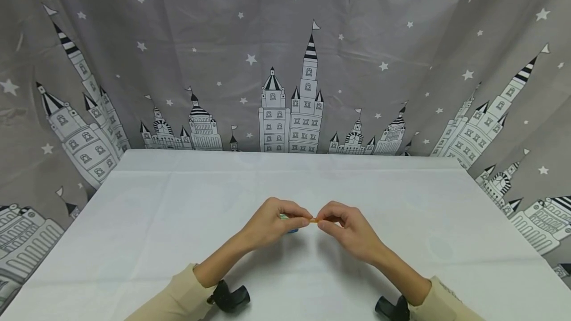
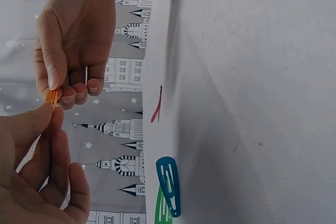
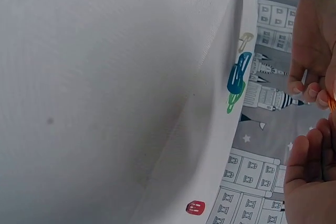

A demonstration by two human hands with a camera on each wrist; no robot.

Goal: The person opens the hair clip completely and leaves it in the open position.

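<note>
Both hands meet over the white table, fingertips nearly touching. Between them is a small orange snap hair clip (image 2: 51, 97). The left hand (image 1: 271, 222) pinches one end of it between thumb and fingers, and the right hand (image 1: 351, 229) pinches the other end; the fingertips cover much of the clip. Under the left hand lie a blue hair clip (image 2: 168, 184) and a green hair clip (image 2: 161, 208), the blue partly over the green. In the head view the left hand hides most of both.
The right wrist view also has a beige hair clip (image 3: 244, 41) beside the blue one, and a red hair clip (image 3: 196, 208) apart from the others on the white tablecloth (image 1: 178, 202). Behind the table hangs a grey curtain (image 1: 214, 38) printed with castles and stars.
</note>
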